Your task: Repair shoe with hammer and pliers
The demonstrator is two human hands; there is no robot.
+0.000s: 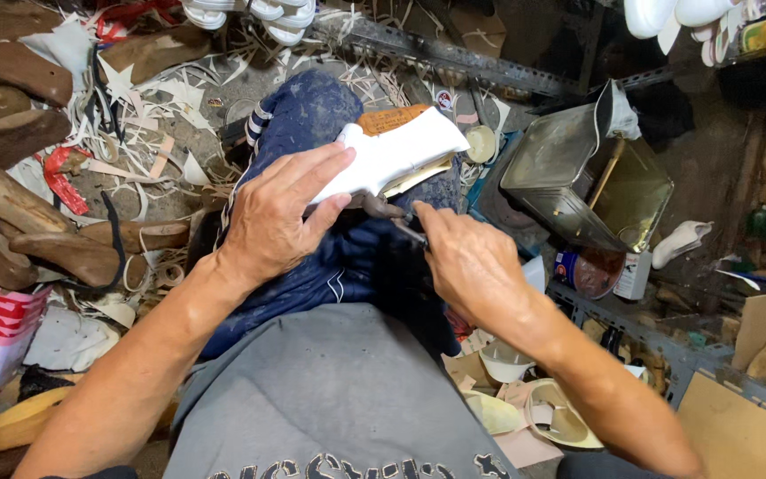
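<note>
Scraps of pale leather litter the floor (179,124) around your raised knee (312,115). Your left hand (272,217) presses a white shoe upper (396,151) against that knee, fingers clasped over its edge. Your right hand (467,262) grips a dark metal tool (383,210), its tip just beneath the upper. An open square tin (578,168) sits nearby.

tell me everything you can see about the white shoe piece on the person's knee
The white shoe piece looks like a smooth white upper stretched over a form, with a tan-orange part at its top and a pale yellowish edge underneath. It lies tilted on the raised knee in dark blue trousers. The left hand presses on its near end; the right hand holds a dark tool against its lower edge.
</note>
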